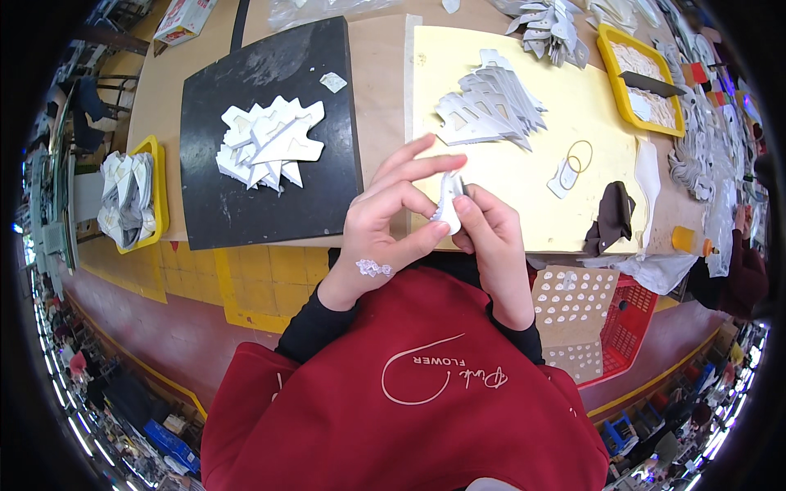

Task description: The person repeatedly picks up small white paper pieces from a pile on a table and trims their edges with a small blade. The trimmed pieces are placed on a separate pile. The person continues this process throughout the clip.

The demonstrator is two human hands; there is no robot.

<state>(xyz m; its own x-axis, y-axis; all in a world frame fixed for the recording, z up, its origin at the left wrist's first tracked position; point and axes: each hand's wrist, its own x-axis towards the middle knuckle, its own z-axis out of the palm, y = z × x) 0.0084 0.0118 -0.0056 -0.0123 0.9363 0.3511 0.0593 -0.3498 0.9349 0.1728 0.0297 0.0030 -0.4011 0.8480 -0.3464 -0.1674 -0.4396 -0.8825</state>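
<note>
Between my two hands, above the table's front edge, is a small curled white and grey cut piece [447, 204]. My left hand [372, 217] pinches it between thumb and fingers, its upper fingers stretched out over the top. On the other side my right hand [495, 233] grips the same piece with thumb and bent fingers; its fingertips are partly hidden. Ahead of them, a fanned stack of grey cut pieces [495, 102] rests on a pale yellow sheet [458, 49]. To the left, white zigzag-edged pieces [270, 139] lie heaped on a black board [319, 204].
Two thin rings [580, 155] and a small pale piece [562, 178] lie right of my hands, near dark brown pieces [612, 217]. Yellow trays of cut pieces stand at the left [161, 196] and far right [607, 49]. A red basket [634, 327] sits below the table's right side.
</note>
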